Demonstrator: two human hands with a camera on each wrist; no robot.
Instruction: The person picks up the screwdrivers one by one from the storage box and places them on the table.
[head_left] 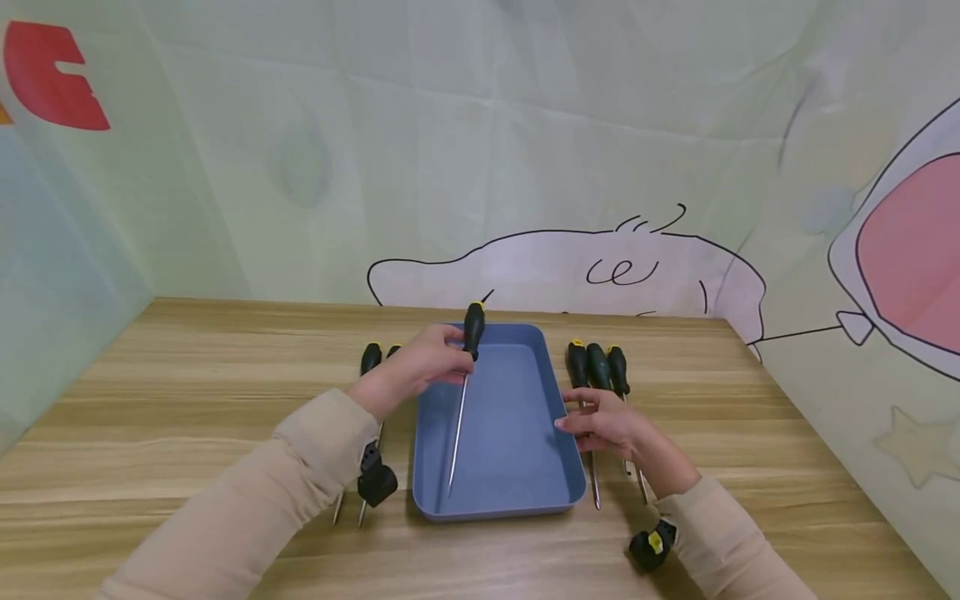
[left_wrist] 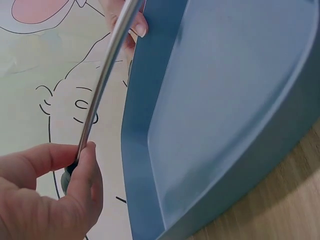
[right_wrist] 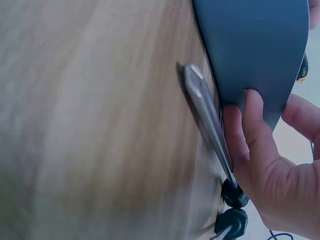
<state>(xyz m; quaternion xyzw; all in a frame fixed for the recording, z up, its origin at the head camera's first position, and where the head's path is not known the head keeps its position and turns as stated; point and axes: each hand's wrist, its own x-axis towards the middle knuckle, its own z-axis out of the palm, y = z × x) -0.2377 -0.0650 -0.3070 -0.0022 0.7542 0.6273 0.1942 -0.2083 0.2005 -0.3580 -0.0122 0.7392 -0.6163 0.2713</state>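
My left hand (head_left: 427,360) pinches a long screwdriver (head_left: 473,329) where its black handle meets the shaft. The screwdriver hangs over the blue tray (head_left: 510,417), handle toward the wall and steel shaft slanting down toward me. In the left wrist view, the thumb and fingers close around the shaft (left_wrist: 102,82) just by the handle. My right hand (head_left: 603,423) holds the tray's right side, fingers against the outer wall and one fingertip over the rim. Beside it, screwdrivers (head_left: 597,367) lie on the table; one shaft (right_wrist: 207,112) runs close along the tray.
More screwdrivers (head_left: 371,358) lie left of the tray, partly hidden under my left arm. The wooden table (head_left: 225,367) ends at a printed cloth wall (head_left: 247,167) at the back. Black wrist cameras (head_left: 377,483) hang at both sleeves.
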